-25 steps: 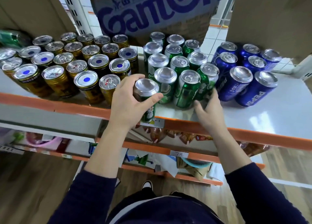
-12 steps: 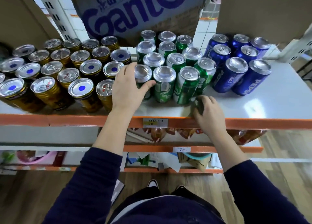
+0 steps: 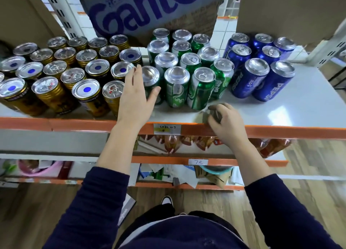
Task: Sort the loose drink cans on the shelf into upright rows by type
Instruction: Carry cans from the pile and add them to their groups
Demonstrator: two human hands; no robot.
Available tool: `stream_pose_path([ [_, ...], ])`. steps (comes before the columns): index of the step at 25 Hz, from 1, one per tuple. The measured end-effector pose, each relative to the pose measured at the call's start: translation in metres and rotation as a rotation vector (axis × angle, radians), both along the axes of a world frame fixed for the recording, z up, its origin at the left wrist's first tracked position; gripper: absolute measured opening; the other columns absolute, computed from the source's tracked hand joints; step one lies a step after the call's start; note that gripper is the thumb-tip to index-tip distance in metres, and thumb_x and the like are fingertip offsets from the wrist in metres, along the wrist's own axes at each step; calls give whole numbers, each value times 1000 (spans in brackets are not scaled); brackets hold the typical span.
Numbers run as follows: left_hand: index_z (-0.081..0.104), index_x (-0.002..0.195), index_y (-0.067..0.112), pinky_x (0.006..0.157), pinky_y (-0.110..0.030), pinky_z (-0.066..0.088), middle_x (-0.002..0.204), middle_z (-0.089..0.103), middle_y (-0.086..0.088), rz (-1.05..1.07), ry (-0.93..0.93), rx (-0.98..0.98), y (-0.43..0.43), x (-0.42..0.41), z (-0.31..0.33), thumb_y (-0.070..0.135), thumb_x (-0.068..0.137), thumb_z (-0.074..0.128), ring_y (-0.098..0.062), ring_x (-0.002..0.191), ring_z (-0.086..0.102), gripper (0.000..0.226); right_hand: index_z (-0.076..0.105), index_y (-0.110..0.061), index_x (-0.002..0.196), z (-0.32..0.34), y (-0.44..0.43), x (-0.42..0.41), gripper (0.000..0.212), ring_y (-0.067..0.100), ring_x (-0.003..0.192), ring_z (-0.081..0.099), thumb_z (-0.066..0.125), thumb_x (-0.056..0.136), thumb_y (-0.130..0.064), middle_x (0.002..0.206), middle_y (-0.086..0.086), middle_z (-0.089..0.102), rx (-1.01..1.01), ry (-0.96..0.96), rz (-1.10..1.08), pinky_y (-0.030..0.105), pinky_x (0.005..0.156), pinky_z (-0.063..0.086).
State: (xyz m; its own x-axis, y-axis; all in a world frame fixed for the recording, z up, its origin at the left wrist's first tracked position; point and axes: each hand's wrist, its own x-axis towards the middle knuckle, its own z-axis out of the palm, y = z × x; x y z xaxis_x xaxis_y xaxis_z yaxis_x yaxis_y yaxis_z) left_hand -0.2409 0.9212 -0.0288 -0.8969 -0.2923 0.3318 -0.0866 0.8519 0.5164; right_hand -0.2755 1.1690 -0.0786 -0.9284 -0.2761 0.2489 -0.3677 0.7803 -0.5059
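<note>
The left hand (image 3: 133, 97) lies with straight fingers along the left side of the front-left green aluminium drink can (image 3: 150, 76), thumb spread across its face, pressing rather than clasping. That can stands upright at the near corner of the green cans (image 3: 190, 60), just beside the gold ribbed cans (image 3: 54, 68) on its left. The right hand (image 3: 225, 119) rests on the white shelf board (image 3: 299, 102) at its orange front rail (image 3: 74, 125), fingers curled under, no object showing in them. Blue Pepsi cans (image 3: 259, 68) stand right of the green block. Bare board runs before the green cans and widens rightwards past the blue ones
</note>
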Motion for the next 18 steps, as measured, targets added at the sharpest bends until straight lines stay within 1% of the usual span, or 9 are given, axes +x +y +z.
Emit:
stream_pose_path([
  [2,20,152,9,108,-21,16,158,21,-9,26,11,-8,4,14,0,38,97,50,-19,145,17,69,66,-7,111,4,1,6,24,26,93,59,62,89,-15,106,9,64,-28,1,57,25,76,38],
  [3,24,151,9,108,-21,17,156,24,-9,24,21,-9,7,22,-1,37,97,51,-19,144,20,67,66,-6,111,7,1,10,24,26,92,59,62,89,-16,106,8,65,-41,10,78,25,77,39],
  [5,36,146,8,108,-23,25,149,37,-10,18,62,-14,11,41,-2,34,97,53,-20,139,33,58,66,-6,111,12,-1,17,24,25,96,60,62,90,-17,108,8,66,-70,37,120,26,82,41],
  [7,48,137,8,103,-22,32,138,50,-9,29,81,-35,12,61,-7,32,97,53,-20,129,45,47,65,-6,113,15,-6,22,24,23,103,60,62,91,-15,111,8,66,-80,54,185,24,88,40],
  [10,56,129,12,96,-27,41,127,59,-4,78,6,-59,6,96,-18,34,97,51,-18,117,54,40,64,-9,116,17,-24,31,26,21,107,58,60,91,-15,114,6,66,-77,55,287,19,90,35],
  [13,59,125,13,88,-26,39,121,62,-5,209,-64,-82,-9,135,-29,35,96,52,-20,109,57,37,64,-10,115,17,-50,42,24,18,105,58,59,92,-16,111,4,65,-101,59,396,18,89,38],
  [16,59,125,17,87,-32,46,121,63,-3,387,-161,-110,-37,187,-38,39,96,49,-21,108,59,38,65,-9,111,13,-89,57,21,17,98,58,60,91,-13,106,4,66,-141,32,533,16,83,38],
  [18,61,124,17,83,-36,50,118,65,-4,501,-179,-118,-58,225,-42,39,96,49,-24,103,62,38,66,-10,111,10,-120,69,22,14,98,57,61,90,-13,107,3,66,-143,7,619,13,82,35],
])
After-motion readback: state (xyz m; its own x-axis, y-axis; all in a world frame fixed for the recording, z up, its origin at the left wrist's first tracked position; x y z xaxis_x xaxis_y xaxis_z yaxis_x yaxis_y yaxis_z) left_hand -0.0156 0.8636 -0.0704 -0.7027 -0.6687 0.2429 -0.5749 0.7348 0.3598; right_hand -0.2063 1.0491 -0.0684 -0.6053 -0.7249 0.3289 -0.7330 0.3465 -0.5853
